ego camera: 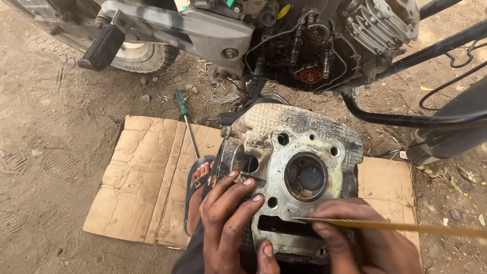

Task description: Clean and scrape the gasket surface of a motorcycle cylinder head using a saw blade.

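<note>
The head view looked down on a motorcycle [284, 40] parked on bare dirt, its engine side opened so that gears and shafts showed, with a flattened sheet of cardboard [147, 177] spread on the ground below it. On the person's lap, over the cardboard, sat the cylinder head [291, 167] — a grimy aluminium casting turned mating face up, its round combustion chamber and bolt holes exposed. The left hand [228, 223] lay spread across the lower left of that face, fingers extended and pressing down to steady it, the thumb hooked at the bottom edge. The right hand [355, 238] was closed around a thin, flat yellowish blade [395, 227], which lay nearly level over the face just below the chamber. Judging from this, the step in hand was scraping old gasket residue off the sealing surface; the next stroke would call for a shallow blade angle and steady pressure, so the soft metal would not be gouged. A green-handled screwdriver [186, 124] lay on the cardboard's upper edge — untouched, well apart from both hands.
</note>
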